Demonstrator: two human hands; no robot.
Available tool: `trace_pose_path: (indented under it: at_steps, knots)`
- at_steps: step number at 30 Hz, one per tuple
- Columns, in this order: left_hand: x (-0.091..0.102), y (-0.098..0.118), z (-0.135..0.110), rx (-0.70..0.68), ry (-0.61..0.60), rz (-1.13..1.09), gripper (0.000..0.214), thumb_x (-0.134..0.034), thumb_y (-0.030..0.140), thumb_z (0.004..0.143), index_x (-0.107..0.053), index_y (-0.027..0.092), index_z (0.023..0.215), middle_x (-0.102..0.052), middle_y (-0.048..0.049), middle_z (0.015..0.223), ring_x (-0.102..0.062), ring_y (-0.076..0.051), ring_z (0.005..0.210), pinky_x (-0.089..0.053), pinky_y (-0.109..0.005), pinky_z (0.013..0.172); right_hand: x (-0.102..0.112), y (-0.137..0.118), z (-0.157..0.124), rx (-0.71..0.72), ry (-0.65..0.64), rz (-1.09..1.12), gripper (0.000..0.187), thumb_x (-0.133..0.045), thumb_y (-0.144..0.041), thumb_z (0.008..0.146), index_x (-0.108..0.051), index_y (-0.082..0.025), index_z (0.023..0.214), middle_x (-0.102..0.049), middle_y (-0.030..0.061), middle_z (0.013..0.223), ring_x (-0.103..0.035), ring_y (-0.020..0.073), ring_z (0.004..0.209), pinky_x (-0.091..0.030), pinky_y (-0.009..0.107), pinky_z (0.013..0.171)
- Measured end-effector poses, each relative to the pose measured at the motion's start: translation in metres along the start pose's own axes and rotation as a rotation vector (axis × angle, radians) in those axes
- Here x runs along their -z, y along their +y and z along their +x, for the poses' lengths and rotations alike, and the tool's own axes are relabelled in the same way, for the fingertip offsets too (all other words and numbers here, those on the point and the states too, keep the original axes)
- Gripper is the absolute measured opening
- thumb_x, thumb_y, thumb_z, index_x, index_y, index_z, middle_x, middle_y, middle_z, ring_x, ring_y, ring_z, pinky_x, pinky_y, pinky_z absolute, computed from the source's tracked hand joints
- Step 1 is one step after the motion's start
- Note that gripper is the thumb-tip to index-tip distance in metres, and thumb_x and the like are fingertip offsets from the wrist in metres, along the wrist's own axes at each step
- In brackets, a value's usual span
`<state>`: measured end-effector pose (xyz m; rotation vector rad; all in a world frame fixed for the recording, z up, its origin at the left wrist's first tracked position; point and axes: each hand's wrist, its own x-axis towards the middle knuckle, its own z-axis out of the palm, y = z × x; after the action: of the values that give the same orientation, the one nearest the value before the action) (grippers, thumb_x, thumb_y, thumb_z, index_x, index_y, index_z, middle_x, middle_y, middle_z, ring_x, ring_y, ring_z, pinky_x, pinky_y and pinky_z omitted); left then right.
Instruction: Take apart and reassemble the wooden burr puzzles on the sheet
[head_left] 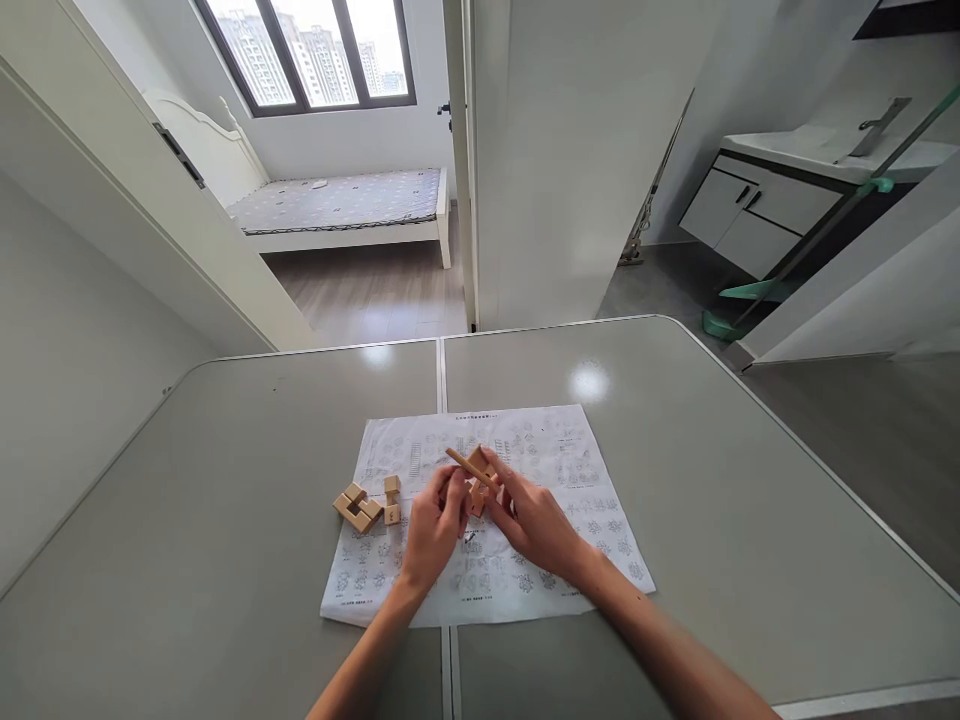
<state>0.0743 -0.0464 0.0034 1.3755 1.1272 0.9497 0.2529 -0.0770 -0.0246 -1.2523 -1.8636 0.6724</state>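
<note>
Over a printed instruction sheet (525,600) my two hands meet around several wooden puzzle pieces (477,500). My left hand (433,520) is closed, its fingertips pressed to the near left side of the pieces. From the other side my right hand (536,515) grips them with thumb and fingers. A long thin wooden stick (466,461) slants up to the left from between the hands. My fingers hide part of the pieces, so how they fit together cannot be told. Left of my left hand stands a notched wooden piece (392,500), beside a cluster of joined wooden pieces (358,508).
The sheet lies on a grey table (225,480) with a seam down its middle and a pale rim. Beyond the table are a doorway, a bed (345,200) under a window, and a washbasin cabinet (765,200) at the right.
</note>
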Motion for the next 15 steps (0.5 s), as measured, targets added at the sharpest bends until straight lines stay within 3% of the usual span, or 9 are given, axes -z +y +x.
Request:
trace_pose_path:
  at_steps: [1,3,7,11,15]
  knots:
    - [0.0016,0.0001,0.0018,0.008,0.043,-0.043,0.037,-0.051,0.054,0.105,-0.058,0.019,0.097,-0.047,0.0071,0.061,-0.038,-0.008,0.046,-0.035,-0.020,0.046,-0.0003,0.0004,0.0001,-0.006,0.030,-0.014,0.074,-0.049,-0.029,0.108,-0.008,-0.036,0.170,-0.070,0.0093,0.119,-0.070,0.0215,0.073,-0.062,0.038,0.068]
    - [0.0048,0.0004,0.0051,0.022,0.117,-0.117,0.037,-0.052,0.055,0.104,-0.056,0.020,0.095,-0.048,0.0067,0.063,-0.038,-0.008,0.046,-0.035,-0.020,0.045,-0.0010,0.0013,0.0004,-0.009,0.097,-0.059,0.081,-0.058,-0.031,0.105,-0.010,-0.035,0.170,-0.066,0.0106,0.120,-0.070,0.0260,0.090,-0.063,0.042,0.077]
    - [0.0071,0.0015,0.0079,0.054,0.169,-0.194,0.037,-0.053,0.057,0.103,-0.056,0.020,0.097,-0.054,0.0045,0.072,-0.041,-0.007,0.048,-0.036,-0.019,0.046,-0.0033,0.0034,0.0011,-0.005,0.139,-0.162,0.094,-0.077,-0.041,0.092,-0.022,-0.033,0.168,-0.051,0.0164,0.146,-0.054,0.0383,0.133,-0.053,0.058,0.107]
    - [0.0049,0.0032,0.0072,0.046,0.154,-0.188,0.040,-0.053,0.059,0.103,-0.056,0.020,0.096,-0.056,0.0035,0.076,-0.043,-0.007,0.049,-0.038,-0.020,0.047,-0.0069,0.0057,0.0025,0.005,0.082,-0.217,0.105,-0.087,-0.043,0.083,-0.024,-0.031,0.166,-0.052,0.0168,0.150,-0.046,0.0421,0.142,-0.045,0.063,0.114]
    - [0.0044,0.0034,0.0068,0.040,0.130,-0.192,0.040,-0.053,0.059,0.103,-0.056,0.020,0.097,-0.057,0.0032,0.077,-0.045,-0.007,0.050,-0.038,-0.020,0.049,-0.0070,0.0045,0.0035,-0.026,0.094,-0.191,0.096,-0.088,-0.036,0.083,-0.033,-0.030,0.161,-0.057,0.0159,0.145,-0.049,0.0416,0.139,-0.046,0.065,0.114]
